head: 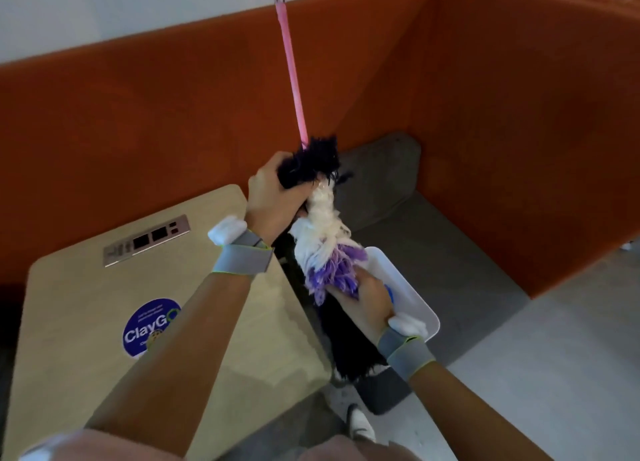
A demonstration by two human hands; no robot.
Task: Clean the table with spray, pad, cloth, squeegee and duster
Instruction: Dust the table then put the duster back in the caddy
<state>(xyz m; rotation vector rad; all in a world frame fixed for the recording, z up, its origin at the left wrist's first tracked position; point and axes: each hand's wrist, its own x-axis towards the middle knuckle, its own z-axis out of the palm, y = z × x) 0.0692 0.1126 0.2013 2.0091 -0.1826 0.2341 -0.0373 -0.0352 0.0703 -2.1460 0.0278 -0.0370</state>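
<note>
The duster has a long pink handle pointing up and away, and a fluffy head of black, white and purple strands. My left hand grips the black strands near the top of the head. My right hand grips the purple and black strands lower down. The duster is held in the air past the right edge of the light wooden table. A white tray lies under my right hand, with something blue in it, mostly hidden.
The table carries a power socket panel and a round blue sticker. A grey bench seat with orange padded backs runs behind and right. Light floor lies at the right. A white shoe shows below.
</note>
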